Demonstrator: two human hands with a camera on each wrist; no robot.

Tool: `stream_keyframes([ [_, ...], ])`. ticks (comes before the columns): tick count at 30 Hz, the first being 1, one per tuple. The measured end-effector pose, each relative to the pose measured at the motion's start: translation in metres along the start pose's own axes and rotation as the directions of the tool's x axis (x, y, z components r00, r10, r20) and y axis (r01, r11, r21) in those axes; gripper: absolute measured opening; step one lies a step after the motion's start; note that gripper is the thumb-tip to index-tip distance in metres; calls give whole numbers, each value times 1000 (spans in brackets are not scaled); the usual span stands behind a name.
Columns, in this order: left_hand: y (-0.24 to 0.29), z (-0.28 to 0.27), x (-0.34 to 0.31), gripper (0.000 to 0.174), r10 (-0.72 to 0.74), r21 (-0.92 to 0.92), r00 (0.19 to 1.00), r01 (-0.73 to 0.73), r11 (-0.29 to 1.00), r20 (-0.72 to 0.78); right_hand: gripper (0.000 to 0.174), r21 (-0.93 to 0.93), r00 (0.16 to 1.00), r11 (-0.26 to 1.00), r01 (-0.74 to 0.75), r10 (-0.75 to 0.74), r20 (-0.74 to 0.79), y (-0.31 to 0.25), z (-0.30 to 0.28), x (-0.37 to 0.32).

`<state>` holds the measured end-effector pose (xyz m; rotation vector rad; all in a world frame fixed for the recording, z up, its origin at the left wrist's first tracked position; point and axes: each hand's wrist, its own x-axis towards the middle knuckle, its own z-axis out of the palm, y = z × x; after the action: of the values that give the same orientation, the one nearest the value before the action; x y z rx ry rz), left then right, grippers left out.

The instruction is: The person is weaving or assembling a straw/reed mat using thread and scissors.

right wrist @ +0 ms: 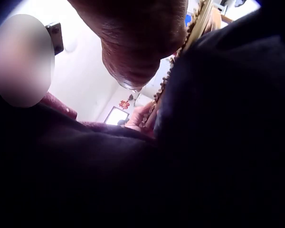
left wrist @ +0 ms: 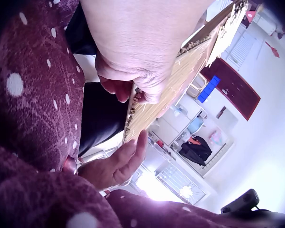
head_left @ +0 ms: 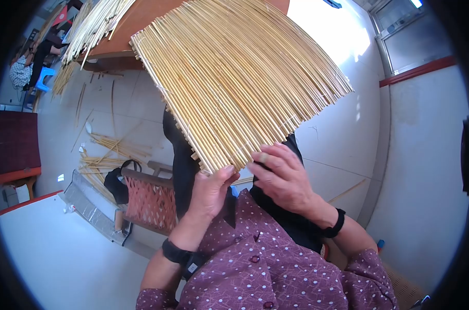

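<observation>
A mat of thin straw-coloured stalks (head_left: 234, 72), joined by thin thread, slopes from the table down to the person's lap. At its near left corner the left hand (head_left: 208, 194) pinches the edge, thumb on top; the left wrist view shows this left hand (left wrist: 137, 52) gripping the mat's edge (left wrist: 131, 111). The right hand (head_left: 283, 178) is at the near edge, right of the left one, fingers bent; whether it holds anything is unclear. In the right wrist view the right hand (right wrist: 137, 42) is dark and close beside the row of stalk ends (right wrist: 168, 71).
Loose stalks (head_left: 102, 20) lie on the brown table (head_left: 128, 31) at the back left. More stalks (head_left: 115, 147) are scattered on the floor (head_left: 100, 108). A chair with a pink woven seat (head_left: 149, 201) stands at the left; a wall (head_left: 420, 139) rises on the right.
</observation>
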<state>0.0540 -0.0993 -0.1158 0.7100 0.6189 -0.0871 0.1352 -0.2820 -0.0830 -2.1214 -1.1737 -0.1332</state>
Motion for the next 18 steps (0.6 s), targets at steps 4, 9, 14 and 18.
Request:
stream_keyframes([
  [4, 1, 1, -1, 34, -9, -12, 1000, 9, 1000, 6, 45, -52, 988, 998, 33, -25, 150, -2, 18, 9],
  [9, -3, -2, 1, 32, -1, -41, 999, 2, 999, 47, 42, -16, 976, 999, 43, -39, 214, -5, 24, 10],
  [14, -2, 0, -1, 30, 38, -94, 997, -32, 995, 64, 41, 7, 966, 999, 47, -47, 254, -5, 24, 14],
  [18, -4, -3, 0, 30, 49, -75, 996, -44, 996, 72, 42, 87, 957, 993, 77, -98, 274, 3, 15, 21],
])
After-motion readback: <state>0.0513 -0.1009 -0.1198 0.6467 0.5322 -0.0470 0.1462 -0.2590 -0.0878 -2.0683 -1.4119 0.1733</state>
